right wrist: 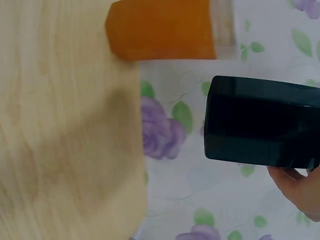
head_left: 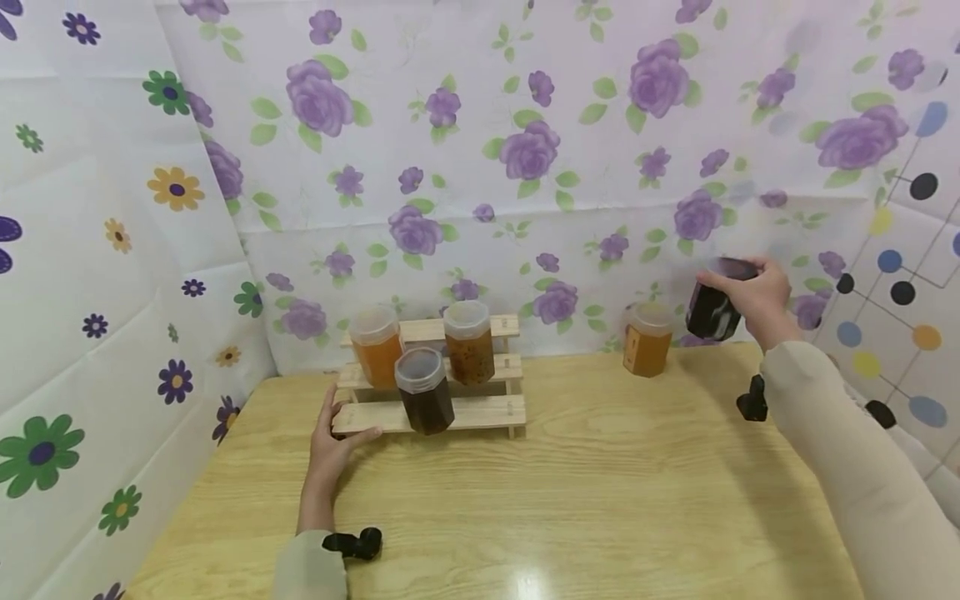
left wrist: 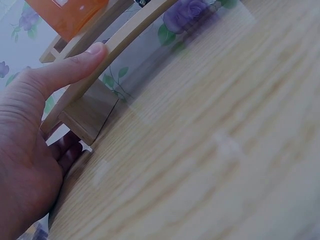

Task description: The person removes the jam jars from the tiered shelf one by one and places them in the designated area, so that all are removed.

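Note:
My right hand (head_left: 757,296) grips a dark jar (head_left: 712,312) near its top, tilted and held up over the back right of the table; the right wrist view shows the same dark jar (right wrist: 260,122) beside an orange jar (right wrist: 162,31). At the left, my left hand (head_left: 332,437) holds the front left end of a stepped wooden rack (head_left: 480,411), its thumb (left wrist: 82,65) lying over the slat in the left wrist view. On the rack stand an orange jar (head_left: 378,358), a speckled amber jar (head_left: 471,354) and, on the lowest step, a dark jar (head_left: 426,400).
An amber-orange jar (head_left: 647,346) with a clear lid stands at the table's back edge, left of my right hand. The wooden table (head_left: 570,492) meets a flowered cloth (head_left: 480,167) behind. Patterned cloths hang at left and right.

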